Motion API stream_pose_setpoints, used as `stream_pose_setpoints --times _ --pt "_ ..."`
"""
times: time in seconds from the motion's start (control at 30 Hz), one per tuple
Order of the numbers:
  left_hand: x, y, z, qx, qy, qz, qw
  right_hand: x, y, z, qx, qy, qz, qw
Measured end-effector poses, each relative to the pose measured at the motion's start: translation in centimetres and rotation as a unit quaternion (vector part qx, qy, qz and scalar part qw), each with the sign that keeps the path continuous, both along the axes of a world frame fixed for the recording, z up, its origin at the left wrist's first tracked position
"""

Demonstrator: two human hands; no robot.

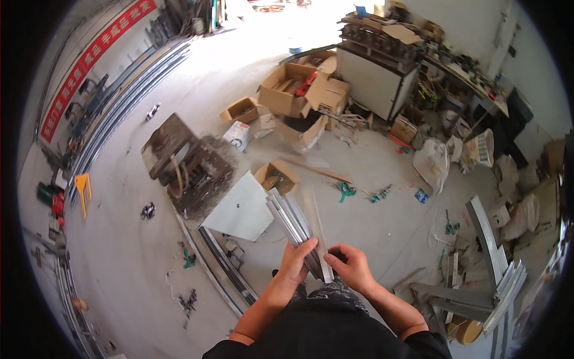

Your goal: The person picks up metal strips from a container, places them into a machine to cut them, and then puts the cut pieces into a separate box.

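Observation:
In front of my body, my left hand (295, 263) is closed round a bundle of silvery metal profiles (288, 216). Their far ends point forward and a little left. My right hand (351, 267) pinches one paler, flat metal strip (316, 224) near its lower end. That strip lies along the right side of the bundle; whether the two touch cannot be made out. Just ahead of the bundle stands a grimy machine (200, 173) with a white side panel (236, 206).
Cardboard boxes (287, 90) are stacked ahead. Long profiles (128, 90) lie along the left wall, and more rails (224, 269) lie on the floor by the machine. Offcut metal pieces (502, 287) pile up at right, near white sacks (431, 164). A cluttered workbench (466, 78) stands far right.

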State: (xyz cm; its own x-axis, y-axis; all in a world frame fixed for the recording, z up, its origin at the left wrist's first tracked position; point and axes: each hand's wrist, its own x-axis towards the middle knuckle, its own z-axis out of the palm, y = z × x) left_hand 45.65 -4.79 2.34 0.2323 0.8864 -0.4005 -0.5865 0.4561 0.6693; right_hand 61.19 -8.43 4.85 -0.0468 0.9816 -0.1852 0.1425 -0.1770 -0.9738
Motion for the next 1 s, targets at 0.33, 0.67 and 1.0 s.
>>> stream_pose_setpoints --times 0.33,0.67,1.0 --pt "-18.2 1.4 0.4 -0.009 -0.007 0.150 0.989 -16.0 1.6 1.1 0.136 -0.230 0.081 0.960" --pt "-37.7 -0.3 -1.6 0.024 -0.053 0.300 0.952 -22.3 8.9 -6.5 -0.125 0.014 0.116 0.985" --pt "-37.9 -1.9 -1.2 0.013 -0.100 0.378 0.920 -28.6 22.3 -12.2 -0.121 -0.110 0.231 0.959"
